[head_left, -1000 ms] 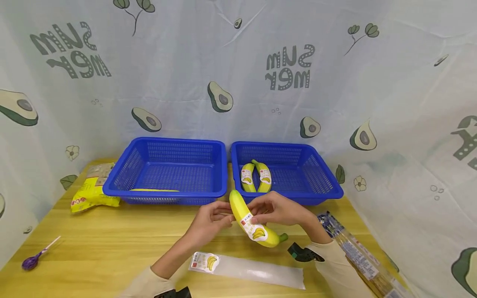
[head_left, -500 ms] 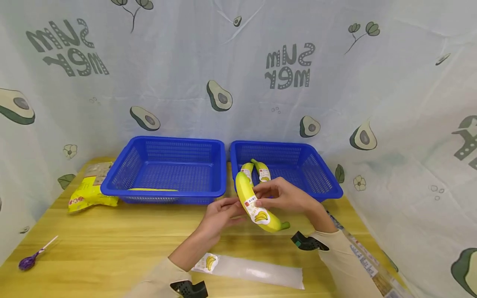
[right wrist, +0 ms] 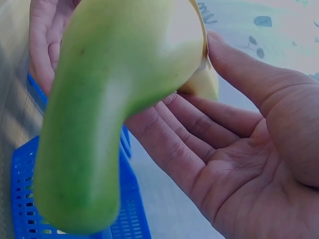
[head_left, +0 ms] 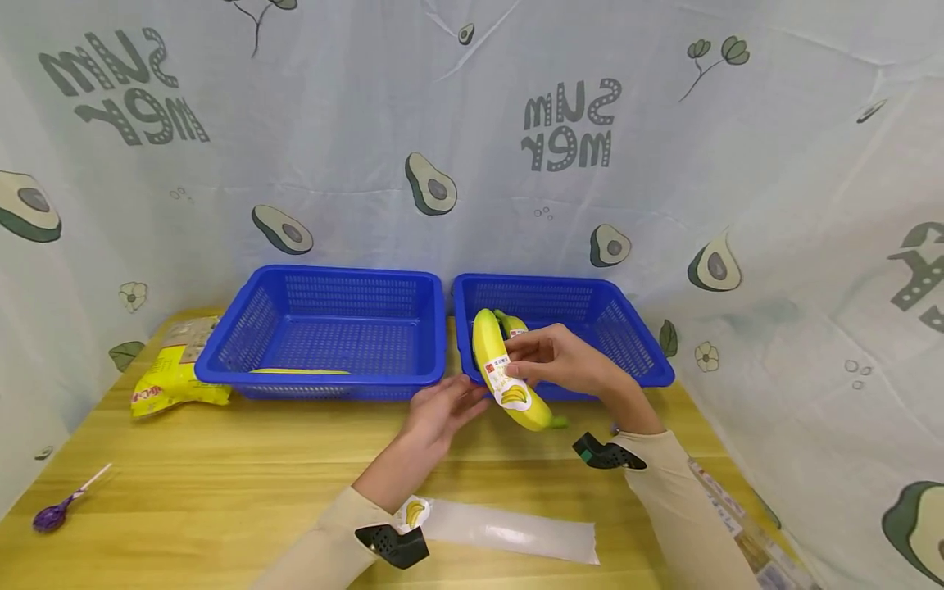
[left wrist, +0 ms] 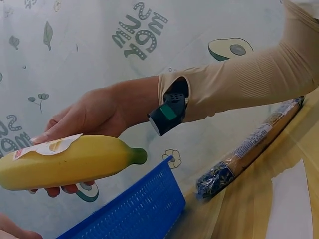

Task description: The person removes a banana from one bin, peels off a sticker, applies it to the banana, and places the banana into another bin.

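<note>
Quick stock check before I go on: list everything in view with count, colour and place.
held banana: 1, yellow, labelled, above right basket's front rim
baskets: 2, blue, side by side at the table's back
banana in right basket: at least 1, partly hidden
snack bag: 1, yellow, left of baskets
lollipop: 1, purple, front left
clear wrapper: 1, front centre
long packet: 1, right edge
right hand: grips held banana
left hand: open beneath it
</note>
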`<action>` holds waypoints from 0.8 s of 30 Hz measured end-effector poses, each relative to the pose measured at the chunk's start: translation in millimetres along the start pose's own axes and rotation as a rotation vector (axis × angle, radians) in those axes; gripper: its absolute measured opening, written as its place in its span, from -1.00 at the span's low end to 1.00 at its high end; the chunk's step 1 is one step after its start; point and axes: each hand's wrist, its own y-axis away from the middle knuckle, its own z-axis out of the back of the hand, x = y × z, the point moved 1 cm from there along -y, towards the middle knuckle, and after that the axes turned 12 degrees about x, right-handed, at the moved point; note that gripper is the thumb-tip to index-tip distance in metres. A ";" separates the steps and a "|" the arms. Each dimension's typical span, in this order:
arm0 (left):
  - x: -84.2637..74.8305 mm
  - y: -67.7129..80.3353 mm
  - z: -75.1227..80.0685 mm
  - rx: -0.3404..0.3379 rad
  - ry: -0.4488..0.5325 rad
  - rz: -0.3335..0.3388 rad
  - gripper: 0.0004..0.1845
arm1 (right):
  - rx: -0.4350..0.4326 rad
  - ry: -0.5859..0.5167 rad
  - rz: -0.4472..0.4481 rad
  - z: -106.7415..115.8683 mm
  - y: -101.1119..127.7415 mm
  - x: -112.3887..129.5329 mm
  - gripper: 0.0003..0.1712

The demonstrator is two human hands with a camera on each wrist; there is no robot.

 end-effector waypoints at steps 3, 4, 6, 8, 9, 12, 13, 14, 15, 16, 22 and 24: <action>-1.4 -4.6 -1.0 -0.049 0.066 0.000 -0.95 | -0.010 0.006 -0.009 2.1 -2.6 0.0 -0.54; -2.0 -5.8 -1.5 -0.057 0.084 0.001 -0.96 | -0.013 0.007 -0.011 2.9 -3.5 -0.7 -0.53; -1.9 -7.8 -1.5 -0.070 0.115 0.007 -0.97 | -0.014 0.004 -0.017 4.0 -4.6 -1.8 -0.52; -1.1 -10.0 -2.1 -0.076 0.144 0.006 -0.96 | -0.019 -0.001 -0.024 5.5 -5.0 -3.2 -0.50; -0.9 -10.6 -2.2 -0.072 0.151 0.008 -0.96 | -0.022 -0.001 -0.025 6.8 -5.0 -3.6 -0.51; -0.6 -13.1 -3.7 -0.069 0.178 -0.006 -0.84 | -0.036 -0.011 -0.033 11.1 -5.6 -3.3 -0.52; -1.3 -13.8 -4.3 -0.067 0.190 -0.012 -0.78 | -0.042 -0.010 -0.033 12.8 -6.4 -3.3 -0.53; -2.1 -14.3 -4.8 -0.067 0.200 -0.015 -0.72 | -0.045 -0.013 -0.033 14.3 -7.4 -3.1 -0.54; -2.7 -14.4 -5.0 -0.064 0.212 -0.018 -0.65 | -0.048 -0.015 -0.035 15.6 -8.4 -3.1 -0.54; -3.1 -15.4 -5.4 -0.070 0.223 -0.015 -0.59 | -0.052 -0.019 -0.040 16.5 -9.3 -3.4 -0.53; -3.2 -17.4 -4.8 -0.073 0.259 0.026 -0.41 | -0.072 -0.015 -0.064 22.7 -11.8 -7.9 -0.51; -2.5 -17.8 -4.1 -0.064 0.264 0.020 -0.38 | -0.086 -0.011 -0.071 26.1 -12.2 -9.3 -0.51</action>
